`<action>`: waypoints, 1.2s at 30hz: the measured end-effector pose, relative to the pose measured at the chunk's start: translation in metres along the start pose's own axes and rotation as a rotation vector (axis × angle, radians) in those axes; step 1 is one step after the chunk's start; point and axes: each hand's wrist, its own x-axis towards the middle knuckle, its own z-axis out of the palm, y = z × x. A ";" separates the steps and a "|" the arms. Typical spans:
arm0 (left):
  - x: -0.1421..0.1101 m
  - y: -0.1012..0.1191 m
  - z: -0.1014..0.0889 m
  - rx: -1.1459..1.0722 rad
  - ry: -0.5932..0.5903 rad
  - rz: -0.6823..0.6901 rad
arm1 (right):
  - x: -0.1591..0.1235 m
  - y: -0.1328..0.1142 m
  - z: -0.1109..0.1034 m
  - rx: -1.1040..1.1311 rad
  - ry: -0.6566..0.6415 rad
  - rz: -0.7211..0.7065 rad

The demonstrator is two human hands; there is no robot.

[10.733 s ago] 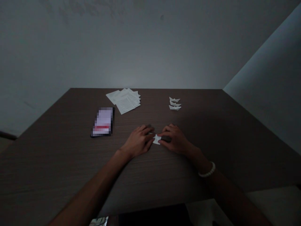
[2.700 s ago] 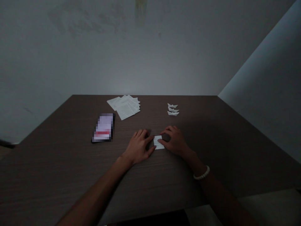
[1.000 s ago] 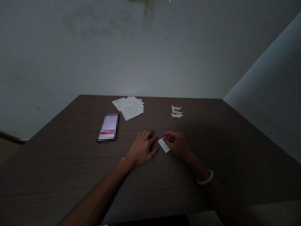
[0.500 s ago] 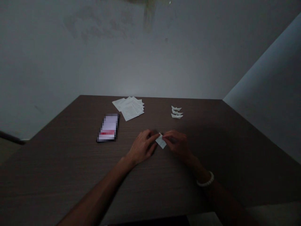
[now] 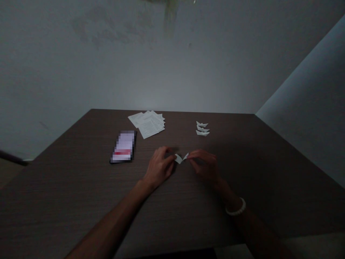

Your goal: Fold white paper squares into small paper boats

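A small folded white paper (image 5: 179, 159) is stretched between my two hands over the near middle of the table, its two sides spread into a shallow V. My left hand (image 5: 159, 166) pinches its left end between thumb and finger. On the opposite side, my right hand (image 5: 203, 164) grips the right end with its fingertips, which cover part of it. Beyond my right hand, three little folded paper boats (image 5: 202, 133) sit in a close column on the table.
A loose stack of printed paper sheets (image 5: 150, 126) lies at the back left. In front of it is a phone (image 5: 124, 147) with a lit, blurred screen. The brown wooden table (image 5: 172, 216) ends against a grey wall (image 5: 172, 72) at the back.
The folded paper was a flat diamond between my fingers; now its sides are pulled apart into a V. My left hand has shifted slightly left, and my right hand stays almost in place.
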 end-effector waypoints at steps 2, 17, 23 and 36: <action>0.000 0.000 -0.001 0.032 0.015 0.015 | 0.001 0.000 0.000 -0.015 0.006 -0.007; 0.004 0.003 -0.004 0.031 -0.071 0.073 | -0.005 0.010 0.001 -0.232 -0.211 -0.015; 0.004 0.003 -0.003 -0.105 -0.080 0.138 | -0.006 0.012 0.001 -0.253 -0.184 0.000; 0.004 0.004 -0.004 -0.082 -0.147 0.160 | -0.005 0.010 0.002 -0.239 -0.177 -0.009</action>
